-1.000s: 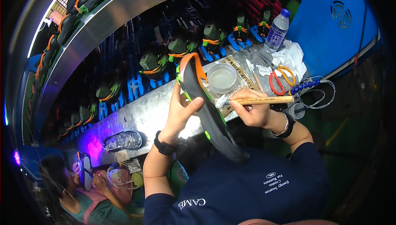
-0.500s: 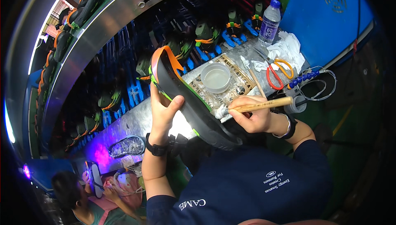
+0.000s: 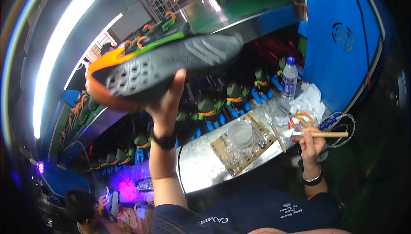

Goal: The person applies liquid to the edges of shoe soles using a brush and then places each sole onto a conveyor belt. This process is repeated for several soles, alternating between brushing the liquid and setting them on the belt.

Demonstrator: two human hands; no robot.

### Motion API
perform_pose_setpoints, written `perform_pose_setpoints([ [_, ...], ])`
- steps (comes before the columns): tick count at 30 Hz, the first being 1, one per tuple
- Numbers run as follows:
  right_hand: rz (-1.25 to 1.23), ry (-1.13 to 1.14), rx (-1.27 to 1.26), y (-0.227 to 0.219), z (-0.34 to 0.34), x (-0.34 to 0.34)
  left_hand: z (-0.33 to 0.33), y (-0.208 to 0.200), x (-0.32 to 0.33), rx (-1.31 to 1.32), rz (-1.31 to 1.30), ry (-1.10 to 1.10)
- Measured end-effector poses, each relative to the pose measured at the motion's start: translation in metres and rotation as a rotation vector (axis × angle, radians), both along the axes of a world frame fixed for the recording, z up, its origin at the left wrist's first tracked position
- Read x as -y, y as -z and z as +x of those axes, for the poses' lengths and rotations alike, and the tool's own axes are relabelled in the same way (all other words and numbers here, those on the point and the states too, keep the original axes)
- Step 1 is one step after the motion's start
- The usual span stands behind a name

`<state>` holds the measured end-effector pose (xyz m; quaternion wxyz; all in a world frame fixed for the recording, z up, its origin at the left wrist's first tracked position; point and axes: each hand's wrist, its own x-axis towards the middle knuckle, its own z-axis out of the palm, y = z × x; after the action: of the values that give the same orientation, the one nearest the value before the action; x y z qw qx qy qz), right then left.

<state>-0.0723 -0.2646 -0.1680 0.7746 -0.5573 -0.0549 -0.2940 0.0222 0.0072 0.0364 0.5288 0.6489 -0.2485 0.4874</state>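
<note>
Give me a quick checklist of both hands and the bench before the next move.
1. Sole gripped by the left hand: ok, raised above the bench.
2. Brush gripped by the right hand: ok, by its wooden handle.
3. Tub upright on the brown board: ok.
4. Brush clear of the scissors: not ok, its white head overlaps a red handle in this view.
5. Bottle upright and capped: ok.
6. Sole evenly coated: cannot tell, it is blurred.
</note>
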Motion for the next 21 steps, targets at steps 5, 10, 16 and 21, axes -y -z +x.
perform_pose_setpoints([
  [5, 0.098, -0.045, 0.010, 0.005, -0.008, -0.006, 0.115, -0.038, 0.026, 0.380, 0.171, -0.441],
  [10, 0.143, 0.001, -0.009, 0.011, -0.005, 0.002, 0.180, -0.018, 0.046, -0.020, 0.179, -0.432],
  [16, 0.130, -0.055, -0.050, 0.030, 0.010, 0.021, 0.134, -0.029, 0.060, -0.264, 0.368, -0.645],
  [21, 0.154, -0.084, -0.099, 0.038, 0.024, 0.031, 0.127, -0.051, 0.067, -0.166, 0.657, -0.754],
])
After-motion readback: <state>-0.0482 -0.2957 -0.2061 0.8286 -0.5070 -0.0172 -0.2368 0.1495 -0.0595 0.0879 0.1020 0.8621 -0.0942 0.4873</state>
